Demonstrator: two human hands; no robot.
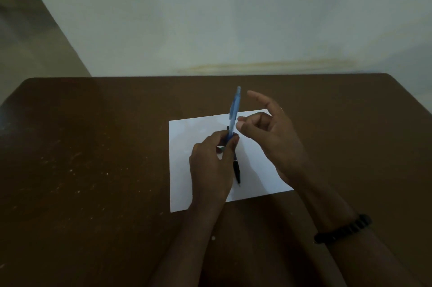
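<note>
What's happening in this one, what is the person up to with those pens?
A person works at a brown table with a white sheet of paper on it. The left hand pinches a blue pen near its lower end and holds it raised above the paper. The right hand holds nothing, its fingers loosely curled close beside the pen's barrel; whether they touch it is unclear. A black pen lies on the paper, partly hidden by the left hand.

Dim room: brown table (93,146), scuffed and speckled, pushed against pale wall (233,18); yellowish stain just above table's far edge; tan floor (28,48) left of table.
</note>
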